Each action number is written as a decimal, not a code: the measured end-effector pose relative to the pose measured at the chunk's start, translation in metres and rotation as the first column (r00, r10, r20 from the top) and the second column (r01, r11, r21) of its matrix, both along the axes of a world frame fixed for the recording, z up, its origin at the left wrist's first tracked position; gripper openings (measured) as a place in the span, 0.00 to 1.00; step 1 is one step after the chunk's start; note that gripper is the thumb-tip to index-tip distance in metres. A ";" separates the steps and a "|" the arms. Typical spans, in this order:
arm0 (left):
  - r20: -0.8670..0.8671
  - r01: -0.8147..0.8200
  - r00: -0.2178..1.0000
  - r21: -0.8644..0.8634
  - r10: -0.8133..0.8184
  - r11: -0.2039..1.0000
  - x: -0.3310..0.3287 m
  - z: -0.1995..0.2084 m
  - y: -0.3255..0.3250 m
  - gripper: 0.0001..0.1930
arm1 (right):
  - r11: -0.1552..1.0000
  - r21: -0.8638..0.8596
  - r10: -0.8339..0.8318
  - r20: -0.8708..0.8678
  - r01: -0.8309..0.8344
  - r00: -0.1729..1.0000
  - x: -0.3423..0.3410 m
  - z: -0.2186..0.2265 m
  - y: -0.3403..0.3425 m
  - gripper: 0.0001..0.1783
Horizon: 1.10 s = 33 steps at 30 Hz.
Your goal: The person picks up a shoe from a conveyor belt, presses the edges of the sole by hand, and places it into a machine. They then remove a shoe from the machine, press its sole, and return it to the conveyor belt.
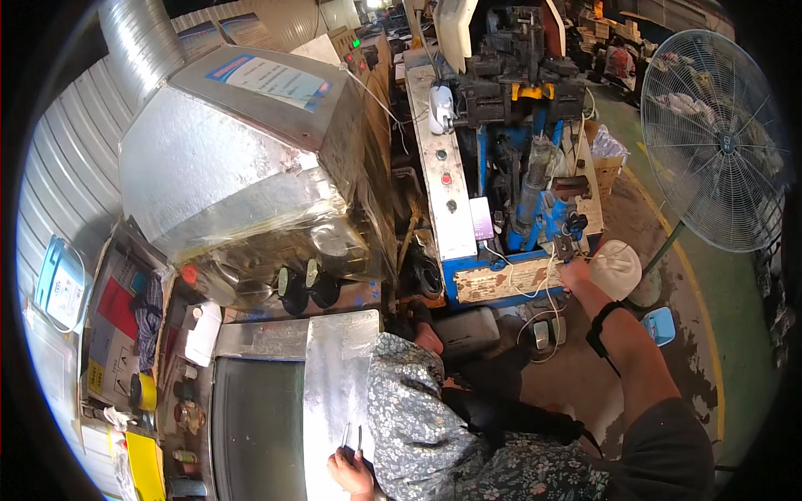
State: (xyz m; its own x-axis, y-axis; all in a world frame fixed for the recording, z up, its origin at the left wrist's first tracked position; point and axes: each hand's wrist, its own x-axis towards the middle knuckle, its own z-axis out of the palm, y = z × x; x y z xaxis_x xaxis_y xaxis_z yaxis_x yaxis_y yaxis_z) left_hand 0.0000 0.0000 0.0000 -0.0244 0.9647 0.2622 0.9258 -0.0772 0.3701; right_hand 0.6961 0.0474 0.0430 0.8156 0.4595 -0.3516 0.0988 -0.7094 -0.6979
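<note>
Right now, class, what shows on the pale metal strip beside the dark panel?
Over the pale metal strip, at its near end, is the left hand holding a slim pronged tool. The surface beneath the hand, and anything behind the floral garment, is hidden.

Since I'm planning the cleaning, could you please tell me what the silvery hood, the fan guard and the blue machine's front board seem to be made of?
Hood: probably sheet metal, dull silver, from its flat panels and bright reflections.
Fan guard: likely metal wire, greyish, judging by its thin rings and spokes.
Front board: perhaps wood, its pale coating flaking to brown beneath.
</note>
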 end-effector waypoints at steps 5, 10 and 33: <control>0.022 -0.116 0.993 -0.014 0.117 0.993 -0.004 0.007 -0.007 0.26 | 0.998 0.063 0.016 -0.001 -0.016 1.000 -0.019 0.009 0.000 0.14; 0.001 -0.118 0.993 0.032 0.118 0.992 0.000 0.007 -0.002 0.22 | 1.000 0.031 0.001 0.018 -0.002 1.000 -0.019 0.020 0.001 0.14; 0.783 -0.359 0.617 0.186 0.083 0.915 0.002 0.052 0.028 0.28 | 0.995 0.099 0.003 -0.029 0.000 1.000 -0.011 0.009 -0.001 0.15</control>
State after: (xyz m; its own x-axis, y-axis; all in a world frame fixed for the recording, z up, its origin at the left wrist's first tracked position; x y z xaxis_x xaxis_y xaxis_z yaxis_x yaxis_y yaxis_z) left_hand 0.0016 0.0282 0.0515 -0.5447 0.7768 0.3159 0.3396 -0.1401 0.9301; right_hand 0.6848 0.0468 0.0522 0.8051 0.4944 -0.3277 0.0785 -0.6364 -0.7674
